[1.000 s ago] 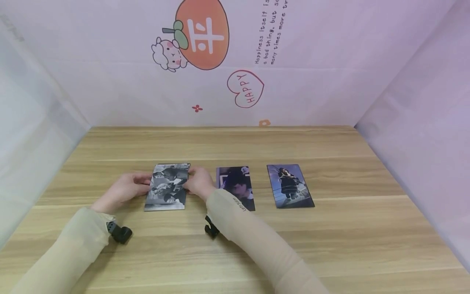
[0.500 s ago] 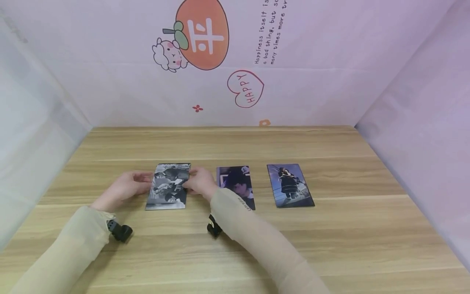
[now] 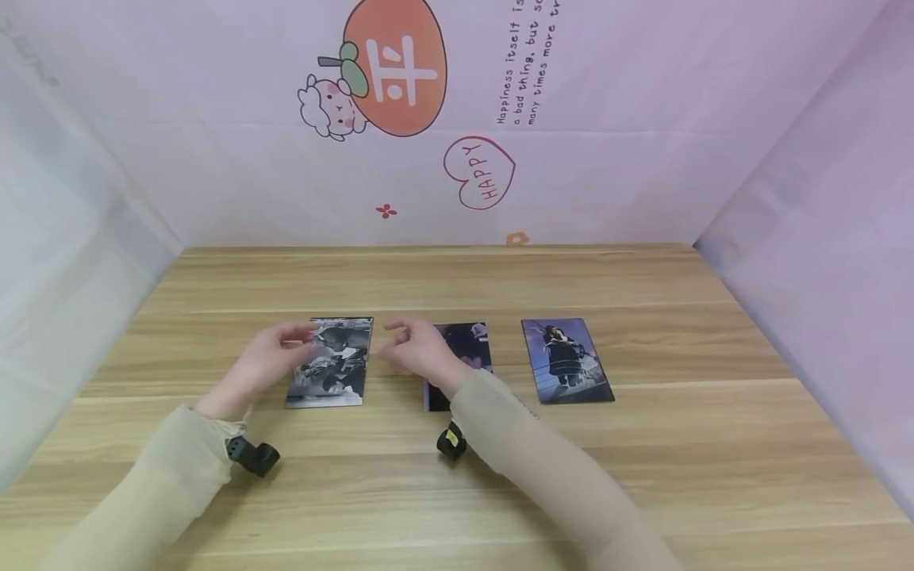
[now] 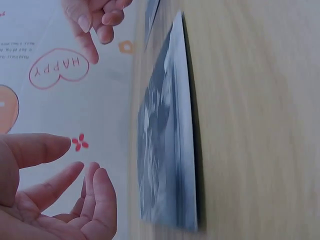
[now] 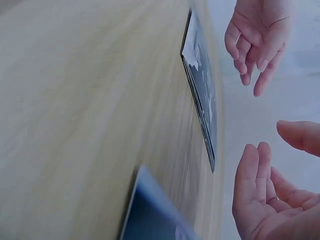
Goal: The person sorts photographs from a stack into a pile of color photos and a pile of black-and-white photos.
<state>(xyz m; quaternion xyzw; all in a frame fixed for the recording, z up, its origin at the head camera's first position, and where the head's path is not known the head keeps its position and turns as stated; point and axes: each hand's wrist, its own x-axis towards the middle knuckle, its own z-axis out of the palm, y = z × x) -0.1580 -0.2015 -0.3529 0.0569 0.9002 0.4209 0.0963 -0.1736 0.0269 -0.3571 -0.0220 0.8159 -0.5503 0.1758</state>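
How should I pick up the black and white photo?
Pinch the black and white photo by its two long edges, coming from left and right. It lies flat on the table, and both sides are free beside the left hand and right hand.

Wooden table (image 3: 457, 277), three photo cards flat in a row: black-and-white card (image 3: 332, 373), dark card (image 3: 467, 349), blue card (image 3: 566, 361)

a black-and-white photo card (image 3: 331, 362) lies flat, face up, upright, on the wooden table, leftmost in a row of three.
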